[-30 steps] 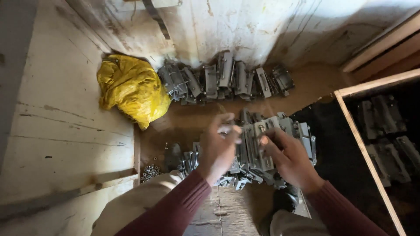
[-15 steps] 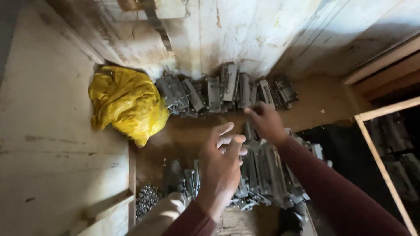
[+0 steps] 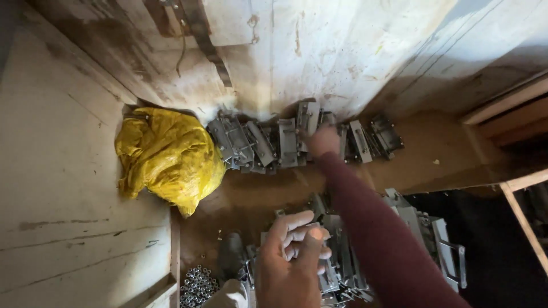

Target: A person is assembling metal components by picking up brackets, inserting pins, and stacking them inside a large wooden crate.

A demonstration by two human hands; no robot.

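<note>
My right hand (image 3: 322,140) is stretched far forward, its dark red sleeve across the middle, and rests on a row of grey metal brackets (image 3: 257,145) leaning along the foot of the wall. The hand is blurred and seen from behind, so its grip is hidden. My left hand (image 3: 292,248) hovers close to me with fingers loosely curled and thumb against them, over a nearer pile of the same metal brackets (image 3: 425,231). Whether it holds something small is unclear.
A crumpled yellow bag (image 3: 168,157) lies in the corner left of the bracket row. Several small metal nuts (image 3: 197,285) sit heaped at the bottom left. A stained white wall (image 3: 319,45) stands behind, pale boards (image 3: 68,188) lie left, and a wooden frame (image 3: 522,208) right.
My right hand left the near pile and reached forward to the far row of brackets. My left hand drew back toward me and lower in view.
</note>
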